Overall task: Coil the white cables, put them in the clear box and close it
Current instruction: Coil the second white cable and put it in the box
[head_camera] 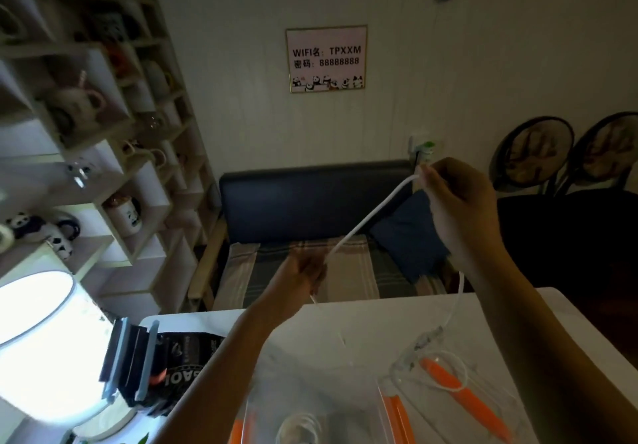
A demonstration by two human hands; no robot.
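Observation:
A white cable (371, 217) stretches taut in the air between my two hands above the white table (569, 319). My right hand (455, 208) is raised high and pinches the cable's upper end. My left hand (300, 279) is lower and grips the cable further along; its free end drops toward the table. A second stretch of white cable (457, 309) hangs from under my right hand to the table. The clear box (345, 405) stands open at the near edge with a coiled cable (300, 426) inside. Its clear lid with orange clips (459, 395) lies to the right.
A bright round lamp (38, 343) glows at the left beside a black packet (186, 357) and a small stand. Shelves of panda mugs (86, 105) fill the left wall. Behind the table is a dark sofa (310, 198) with a blue cushion (407, 233).

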